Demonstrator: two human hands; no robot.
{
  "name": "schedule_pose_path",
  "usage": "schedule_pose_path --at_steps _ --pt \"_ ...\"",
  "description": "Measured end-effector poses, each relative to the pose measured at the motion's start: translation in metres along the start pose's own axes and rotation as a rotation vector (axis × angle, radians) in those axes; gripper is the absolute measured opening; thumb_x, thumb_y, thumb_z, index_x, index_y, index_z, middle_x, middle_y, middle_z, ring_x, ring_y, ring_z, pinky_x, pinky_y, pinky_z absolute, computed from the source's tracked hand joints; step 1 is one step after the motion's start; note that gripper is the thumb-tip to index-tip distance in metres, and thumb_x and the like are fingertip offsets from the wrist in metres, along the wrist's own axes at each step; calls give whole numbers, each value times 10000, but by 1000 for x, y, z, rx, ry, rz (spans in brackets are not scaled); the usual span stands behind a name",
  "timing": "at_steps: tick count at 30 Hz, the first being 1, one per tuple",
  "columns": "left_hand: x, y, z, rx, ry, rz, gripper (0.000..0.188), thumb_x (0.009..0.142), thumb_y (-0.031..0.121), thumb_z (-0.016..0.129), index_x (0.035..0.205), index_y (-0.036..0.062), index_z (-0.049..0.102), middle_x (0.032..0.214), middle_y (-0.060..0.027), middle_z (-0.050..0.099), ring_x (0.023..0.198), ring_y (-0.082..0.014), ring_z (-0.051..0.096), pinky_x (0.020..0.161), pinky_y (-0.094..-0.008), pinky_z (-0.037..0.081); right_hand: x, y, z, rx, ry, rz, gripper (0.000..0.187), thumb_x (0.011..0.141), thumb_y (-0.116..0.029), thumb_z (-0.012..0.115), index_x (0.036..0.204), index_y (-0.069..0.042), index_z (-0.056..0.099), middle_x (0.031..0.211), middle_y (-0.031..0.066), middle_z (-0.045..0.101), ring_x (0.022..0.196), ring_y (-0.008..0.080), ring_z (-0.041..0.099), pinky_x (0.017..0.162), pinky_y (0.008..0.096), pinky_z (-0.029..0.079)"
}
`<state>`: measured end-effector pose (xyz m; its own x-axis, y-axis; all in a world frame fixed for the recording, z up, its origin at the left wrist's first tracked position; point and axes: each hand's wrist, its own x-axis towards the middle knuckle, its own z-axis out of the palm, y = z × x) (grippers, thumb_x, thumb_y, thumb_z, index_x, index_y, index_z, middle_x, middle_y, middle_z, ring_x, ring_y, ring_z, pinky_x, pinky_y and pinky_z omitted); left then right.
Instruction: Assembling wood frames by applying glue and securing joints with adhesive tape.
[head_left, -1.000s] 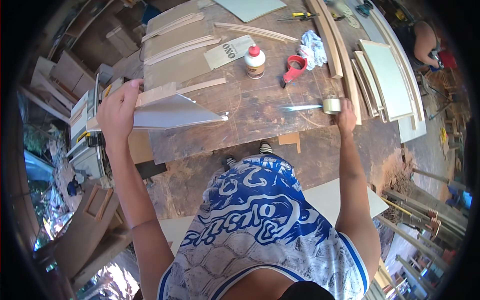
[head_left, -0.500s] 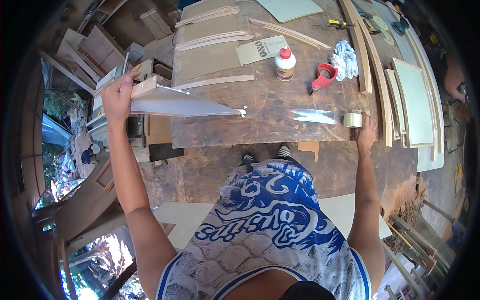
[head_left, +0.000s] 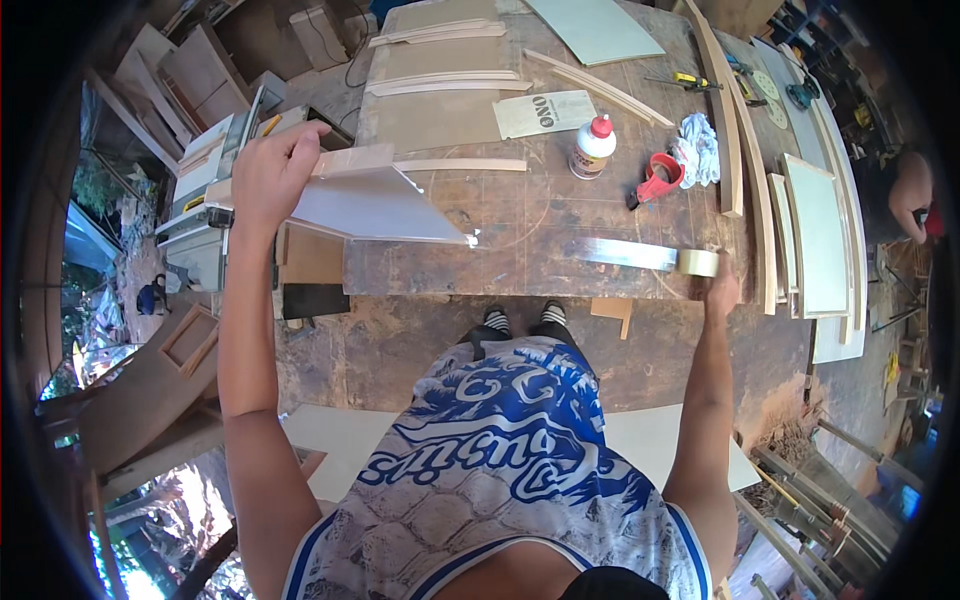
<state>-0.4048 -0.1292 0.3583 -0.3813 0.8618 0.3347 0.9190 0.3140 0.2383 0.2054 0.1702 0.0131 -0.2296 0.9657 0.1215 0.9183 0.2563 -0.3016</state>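
Note:
My left hand (head_left: 275,172) is closed over the wooden edge of a pale-faced board (head_left: 375,208), which is tilted at the near left of the workbench. Small white bits show at the board's right corner. At the near right edge of the bench, my right hand (head_left: 718,288) grips a roll of clear tape (head_left: 698,262). A shiny strip of tape (head_left: 628,253) runs left from the roll; its far end is too transparent to make out. Beyond the hands stand a white glue bottle (head_left: 593,150) with a red cap and a red tape dispenser (head_left: 657,180).
Thin wooden strips (head_left: 450,80) lie across the workbench (head_left: 540,270). A crumpled white cloth (head_left: 697,150) sits by the dispenser. Long planks (head_left: 728,130) and framed panels (head_left: 815,235) line the right side. Another person's hand (head_left: 910,205) shows at the far right.
My left hand has risen and shifted right with the board, which shows more of its face. The tape strip now visibly reaches the roll in my right hand. The whole view has shifted slightly.

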Motion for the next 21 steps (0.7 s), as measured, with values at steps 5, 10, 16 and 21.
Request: schedule_pose_path --at_steps 5,10,16,21 --pt "7 7 -2 7 -5 25 412 979 380 498 1054 101 791 640 -137 634 680 -350 662 659 -418 489 -2 18 13 17 62 34 706 813 63 642 1445 -223 512 1215 178 693 1037 435 666 851 503 515" --pt "3 7 -4 -104 -96 -141 328 951 293 576 1127 92 767 885 -116 734 864 -249 709 784 -340 517 7 45 -7 132 -167 -2 884 803 -71 750 1581 -244 369 1086 203 708 876 414 689 771 494 529" --pt "12 1 -8 -370 -244 -189 334 923 169 633 1225 63 727 1050 -88 748 974 -161 683 904 -306 514 32 51 -61 -28 -280 -98 807 830 -113 791 1547 -232 439 1052 204 730 937 363 716 806 437 565" --pt "12 2 -3 -310 -225 -219 381 965 334 678 1238 72 728 1041 -88 751 996 -166 691 910 -296 512 36 -90 -56 486 -476 -39 315 853 -100 771 1161 -42 745 1027 153 754 922 255 727 821 359 565"
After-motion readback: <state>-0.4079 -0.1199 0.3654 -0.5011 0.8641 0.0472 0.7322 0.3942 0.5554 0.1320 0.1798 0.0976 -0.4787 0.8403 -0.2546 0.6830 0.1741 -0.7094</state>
